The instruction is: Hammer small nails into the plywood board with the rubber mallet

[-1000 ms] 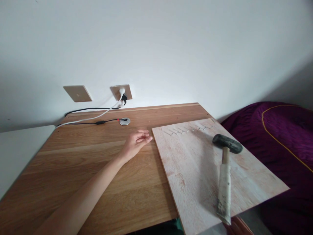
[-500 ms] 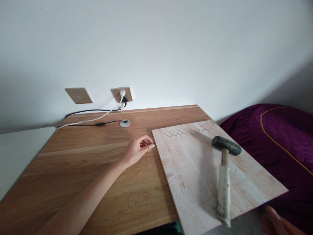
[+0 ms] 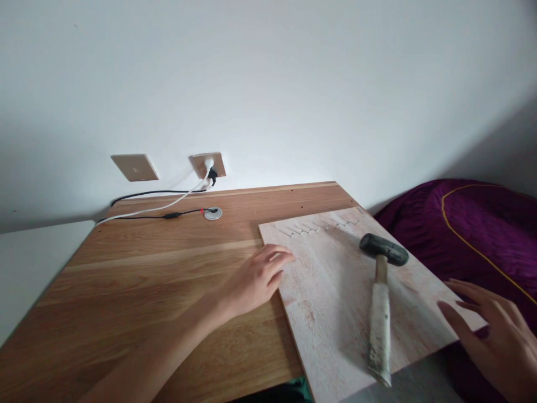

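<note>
Resting on the board [image 3: 316, 280], the mallet [image 3: 380, 302] lies between both loosely spread hands [image 3: 255, 278] [image 3: 497, 331].

So I'm counting two hands, one left hand [image 3: 260, 275] and one right hand [image 3: 495, 330]. Just one mallet [image 3: 380, 305], one board [image 3: 323, 280] and one table [image 3: 168, 274]. There's one row of nails [image 3: 309, 230] on the far part of the board, too tiny to count for sure lol. Far left has two wall plates [image 3: 135, 168], one white cord [image 3: 161, 210], one round grommet [image 3: 213, 214]. One purple cushion [image 3: 419, 215] on the right.
</note>
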### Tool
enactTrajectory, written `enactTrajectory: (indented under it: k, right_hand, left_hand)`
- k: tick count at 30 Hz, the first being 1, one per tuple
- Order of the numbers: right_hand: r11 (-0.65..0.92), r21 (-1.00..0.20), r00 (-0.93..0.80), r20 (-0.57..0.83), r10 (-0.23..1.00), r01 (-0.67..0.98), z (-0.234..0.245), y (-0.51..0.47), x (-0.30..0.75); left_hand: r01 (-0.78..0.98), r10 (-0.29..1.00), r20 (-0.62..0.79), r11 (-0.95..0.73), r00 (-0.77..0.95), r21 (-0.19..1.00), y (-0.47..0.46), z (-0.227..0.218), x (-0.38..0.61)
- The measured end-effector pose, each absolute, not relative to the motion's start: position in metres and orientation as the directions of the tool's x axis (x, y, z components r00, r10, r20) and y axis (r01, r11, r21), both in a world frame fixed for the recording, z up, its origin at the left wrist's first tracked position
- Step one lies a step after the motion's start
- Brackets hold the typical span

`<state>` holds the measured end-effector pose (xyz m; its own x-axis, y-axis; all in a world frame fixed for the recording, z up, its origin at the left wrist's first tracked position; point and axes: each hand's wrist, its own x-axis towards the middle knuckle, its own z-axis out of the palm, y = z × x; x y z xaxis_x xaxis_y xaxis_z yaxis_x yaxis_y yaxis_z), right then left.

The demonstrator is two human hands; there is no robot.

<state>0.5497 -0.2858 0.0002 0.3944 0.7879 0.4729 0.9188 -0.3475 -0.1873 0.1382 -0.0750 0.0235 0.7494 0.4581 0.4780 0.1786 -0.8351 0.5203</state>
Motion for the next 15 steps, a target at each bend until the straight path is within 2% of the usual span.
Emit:
enactTrajectory:
  k: [3, 5, 8, 15]
  right_hand:
    - [-0.351, -0.209, 0.408, 0.41, 0.816, 0.913, 0.01, -0.264, 0.547]
    - [-0.39, -0.225, 0.448, 0.349, 0.823, 0.893, 0.012, -0.256, 0.553]
    - [-0.442, -0.212, 0.487, 0.271, 0.83, 0.871, 0.008, -0.247, 0.563]
    - [-0.477, -0.135, 0.495, 0.17, 0.852, 0.868, -0.002, -0.232, 0.567]
  left_hand:
    - [0.13, 0.25, 0.436, -0.949, 0.864, 0.286, -0.089, 0.025, 0.139]
    - [0.083, 0.151, 0.379, -0.978, 0.913, 0.191, -0.1, 0.024, 0.139]
    - [0.059, 0.105, 0.304, -0.986, 0.947, 0.156, -0.112, 0.021, 0.138]
    - [0.08, 0.116, 0.231, -0.984, 0.966, 0.159, -0.116, 0.013, 0.137]
